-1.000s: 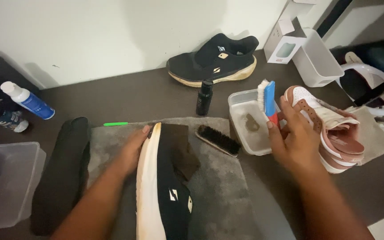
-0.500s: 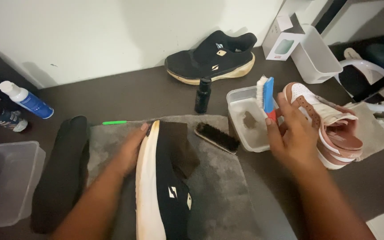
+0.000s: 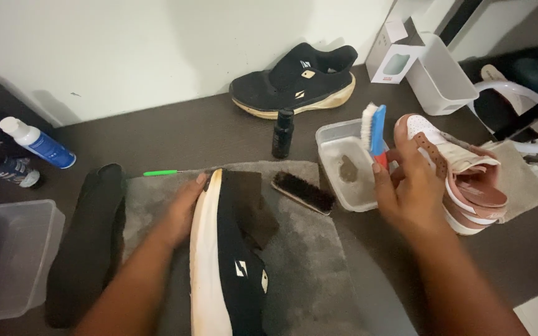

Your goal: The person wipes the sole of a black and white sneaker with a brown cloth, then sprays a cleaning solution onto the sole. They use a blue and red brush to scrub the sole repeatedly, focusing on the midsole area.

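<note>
Black sneaker (image 3: 231, 249) steadied on its side by flat, open left hand (image 3: 185, 208). Blue-handled brush (image 3: 373, 130) gripped in right hand (image 3: 409, 190) over the clear water tub (image 3: 334, 134). Scrubbing stage judged; brush to be carried to the stained midsole.

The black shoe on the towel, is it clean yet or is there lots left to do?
Not clean yet. Already done: the black shoe lies on its side on the grey towel, with a tub of murky water beside it. In hand: the left hand steadies the shoe; the right hand holds a blue brush above the tub. Left: its pale sole looks yellowed and stained.
</note>
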